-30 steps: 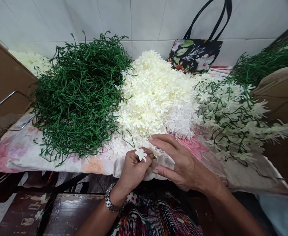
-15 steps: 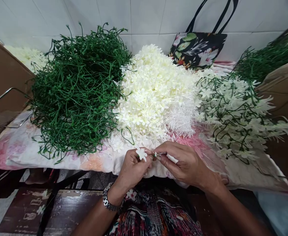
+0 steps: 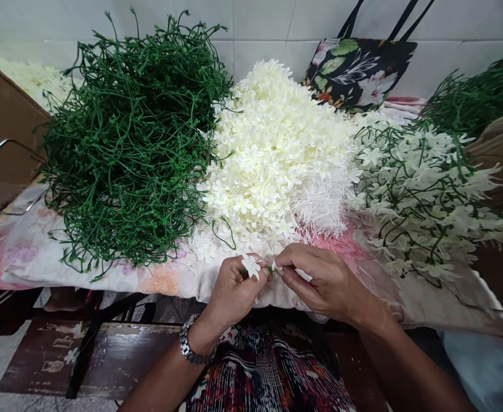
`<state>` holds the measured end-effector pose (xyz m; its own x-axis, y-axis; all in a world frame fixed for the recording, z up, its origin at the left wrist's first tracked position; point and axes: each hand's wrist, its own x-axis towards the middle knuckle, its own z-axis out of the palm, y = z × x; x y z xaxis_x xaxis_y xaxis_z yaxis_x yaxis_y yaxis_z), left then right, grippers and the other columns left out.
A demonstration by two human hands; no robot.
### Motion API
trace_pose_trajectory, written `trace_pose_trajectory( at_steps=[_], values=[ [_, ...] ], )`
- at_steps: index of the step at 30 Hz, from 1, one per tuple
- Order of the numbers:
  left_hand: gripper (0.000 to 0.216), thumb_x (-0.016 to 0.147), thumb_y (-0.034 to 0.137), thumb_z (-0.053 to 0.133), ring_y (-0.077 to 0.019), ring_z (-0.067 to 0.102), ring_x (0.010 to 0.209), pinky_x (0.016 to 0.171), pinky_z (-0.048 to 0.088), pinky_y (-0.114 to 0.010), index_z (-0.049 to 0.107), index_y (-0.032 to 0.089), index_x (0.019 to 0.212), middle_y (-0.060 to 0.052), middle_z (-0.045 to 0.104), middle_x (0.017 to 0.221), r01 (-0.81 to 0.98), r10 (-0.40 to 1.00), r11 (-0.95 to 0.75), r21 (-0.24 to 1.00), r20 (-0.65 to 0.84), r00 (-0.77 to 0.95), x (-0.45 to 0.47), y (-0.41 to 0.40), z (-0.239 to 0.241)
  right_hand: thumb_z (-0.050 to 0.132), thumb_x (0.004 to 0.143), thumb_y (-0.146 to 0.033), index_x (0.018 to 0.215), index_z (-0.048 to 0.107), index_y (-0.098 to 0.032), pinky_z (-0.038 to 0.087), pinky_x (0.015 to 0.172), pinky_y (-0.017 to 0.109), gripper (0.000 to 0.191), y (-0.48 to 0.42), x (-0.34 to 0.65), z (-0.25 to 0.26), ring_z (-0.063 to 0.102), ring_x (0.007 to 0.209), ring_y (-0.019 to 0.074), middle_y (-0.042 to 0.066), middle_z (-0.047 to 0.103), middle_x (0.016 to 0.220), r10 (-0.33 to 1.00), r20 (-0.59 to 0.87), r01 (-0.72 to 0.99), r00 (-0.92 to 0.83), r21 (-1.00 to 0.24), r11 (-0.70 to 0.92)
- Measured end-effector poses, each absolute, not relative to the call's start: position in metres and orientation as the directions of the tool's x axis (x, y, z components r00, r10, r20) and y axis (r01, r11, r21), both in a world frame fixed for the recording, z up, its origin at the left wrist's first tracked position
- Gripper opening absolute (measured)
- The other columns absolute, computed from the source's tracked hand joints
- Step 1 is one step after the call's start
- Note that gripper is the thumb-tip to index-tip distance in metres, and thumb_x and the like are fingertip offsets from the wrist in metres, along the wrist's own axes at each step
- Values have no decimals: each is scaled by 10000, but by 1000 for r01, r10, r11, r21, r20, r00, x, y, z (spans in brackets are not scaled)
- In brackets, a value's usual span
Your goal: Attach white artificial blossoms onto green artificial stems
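Note:
In the head view, my left hand [image 3: 233, 292] is closed in a pinch on a green artificial stem [image 3: 272, 269]. One white artificial flower [image 3: 251, 266] sits on it, above my left thumb. My right hand [image 3: 328, 281] meets the left at the stem's tip, thumb and forefinger pinched on a small white piece [image 3: 276, 265], partly hidden by the fingers. Just beyond both hands lies a heap of loose cream-white blossoms [image 3: 268, 149], with thin white strands [image 3: 322, 203] on its right side. A single loose green stem [image 3: 225, 232] rests in front of that heap.
A tall tangle of green stems [image 3: 126, 154] fills the left. Flowered stems [image 3: 427, 206] are piled at the right, near more green stems [image 3: 470, 103]. A floral bag [image 3: 358, 74] leans on the tiled wall. Flowered cloth [image 3: 161, 283] covers the work surface; a cardboard box [image 3: 8, 120] stands left.
The view has shifted slightly. Between my fingertips, the white piece at the stem tip shows more than before. Both hands keep their pinches close together.

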<state>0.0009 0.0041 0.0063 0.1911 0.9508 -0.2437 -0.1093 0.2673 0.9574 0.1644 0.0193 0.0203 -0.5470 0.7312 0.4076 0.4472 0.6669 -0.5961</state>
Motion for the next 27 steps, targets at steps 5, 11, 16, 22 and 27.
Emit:
trace_pose_trajectory(
  at_steps=[5,11,16,22,27],
  values=[
    [241,720,278,540,-45,202,405,385,200,-190,439,176,526,89,259,439,-45,948,262,964,-249,199,0,3,4,429,850,-72,822,518,-164,406,528,211,131,20,162,17,500,595,103,10,539,659,721,422,452,-550,-576,682],
    [279,724,264,519,-41,214,405,378,189,-180,387,178,493,84,274,429,16,955,248,969,-248,160,1,3,4,399,875,-102,838,502,-169,414,533,223,128,19,158,14,503,597,113,17,540,665,714,440,462,-545,-553,694],
    [311,725,263,531,-38,248,371,368,215,-177,387,173,464,80,300,388,33,940,304,952,-305,152,1,2,4,397,877,-104,852,511,-165,435,554,229,132,18,158,12,523,622,122,27,554,680,716,453,471,-531,-544,694],
    [455,672,271,673,-164,618,722,634,509,-257,598,184,1113,-68,664,915,-90,933,223,971,-186,309,-7,1,12,456,845,-89,801,542,-166,435,553,207,124,17,189,39,545,606,103,13,579,665,761,504,601,-409,-479,640],
    [404,713,329,660,-174,631,835,781,510,-262,620,223,1102,-66,667,1002,-88,966,203,975,-185,181,-4,-1,16,568,803,-186,772,605,-184,468,579,224,48,16,261,63,564,576,112,0,616,674,691,719,917,68,-318,241]
  ],
)
